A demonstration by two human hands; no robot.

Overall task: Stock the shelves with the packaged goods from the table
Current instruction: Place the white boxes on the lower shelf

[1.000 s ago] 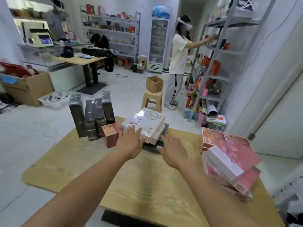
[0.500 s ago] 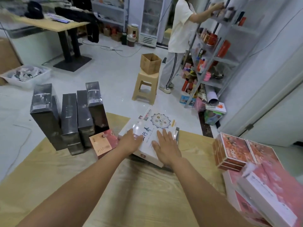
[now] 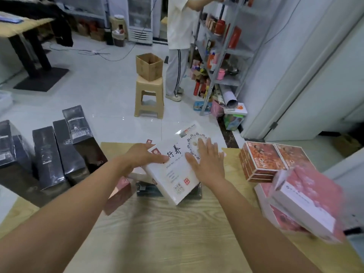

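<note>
White box (image 3: 173, 170): long axis runs away from the person. Left hand (image 3: 140, 156) clasps its left edge; right hand (image 3: 206, 161) lies spread flat on top.

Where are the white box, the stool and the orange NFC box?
white box (image 3: 177, 174): head view, its printed top face.
stool (image 3: 149, 84): head view, its seat edge.
orange NFC box (image 3: 262, 154): head view, its top face.
</note>
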